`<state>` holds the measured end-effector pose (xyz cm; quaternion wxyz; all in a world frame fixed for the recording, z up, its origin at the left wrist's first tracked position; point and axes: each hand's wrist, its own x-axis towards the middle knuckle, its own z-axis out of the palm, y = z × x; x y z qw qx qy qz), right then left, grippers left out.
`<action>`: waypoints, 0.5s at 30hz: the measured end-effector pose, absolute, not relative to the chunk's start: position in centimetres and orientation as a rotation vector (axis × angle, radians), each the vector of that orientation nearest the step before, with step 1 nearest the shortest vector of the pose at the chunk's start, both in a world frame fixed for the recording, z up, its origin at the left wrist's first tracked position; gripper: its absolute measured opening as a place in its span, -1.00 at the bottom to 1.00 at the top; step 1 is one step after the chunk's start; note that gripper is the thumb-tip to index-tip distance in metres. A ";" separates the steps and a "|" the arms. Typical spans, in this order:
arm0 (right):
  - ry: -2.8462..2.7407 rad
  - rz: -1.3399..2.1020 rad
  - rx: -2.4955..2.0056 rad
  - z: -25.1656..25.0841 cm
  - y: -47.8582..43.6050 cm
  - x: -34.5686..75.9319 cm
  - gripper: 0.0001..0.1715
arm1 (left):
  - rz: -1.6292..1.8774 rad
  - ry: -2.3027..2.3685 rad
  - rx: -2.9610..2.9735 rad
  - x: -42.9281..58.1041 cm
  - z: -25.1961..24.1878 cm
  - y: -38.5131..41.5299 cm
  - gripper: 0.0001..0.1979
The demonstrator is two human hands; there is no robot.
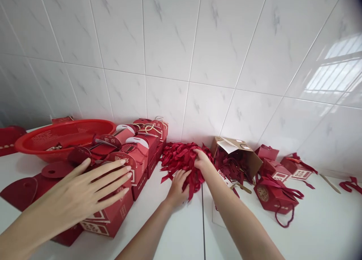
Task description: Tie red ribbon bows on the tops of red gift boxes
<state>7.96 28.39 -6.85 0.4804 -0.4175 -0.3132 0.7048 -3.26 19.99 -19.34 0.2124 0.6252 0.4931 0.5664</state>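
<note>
A heap of dark red ribbons (175, 154) lies against the tiled wall, in front of me. My left hand (178, 188) is at its near side, fingers curled into the loose ribbon strands. From the right, my right hand (202, 160) reaches into the top of the heap; its fingers are bent around ribbon and partly hidden by it. Just right of the heap, an opened cardboard box (253, 160) lies with dark red pieces inside. A co-worker's hand (93, 188) stretches in from the left, fingers spread over red gift boxes (124, 205).
A red plastic basket (66, 128) stands at the back left, beside stacked red boxes with cord handles (137, 154). More red boxes (274, 196) with ribbons sit on the right. A white tiled wall (169, 45) bounds the white table (316, 230).
</note>
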 end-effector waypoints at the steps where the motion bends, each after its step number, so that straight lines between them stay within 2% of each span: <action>1: -0.834 1.688 -1.057 -5.6 29.3 7.9 -0.62 | 1.518 1.330 1.811 -3.3 -19.3 19.9 -0.53; 7: -1.355 1.410 -1.366 -0.5 32.1 9.2 -0.62 | 1.470 1.303 1.957 -4.0 -19.5 20.2 -0.58; 12: -1.814 1.087 -1.676 -1.7 28.3 12.5 -0.63 | 1.535 1.435 1.809 -4.1 -20.0 20.8 -0.60; 15: -2.102 0.928 -1.780 -3.7 22.8 15.0 -0.72 | 1.544 1.451 1.765 -4.0 -20.2 21.1 -0.60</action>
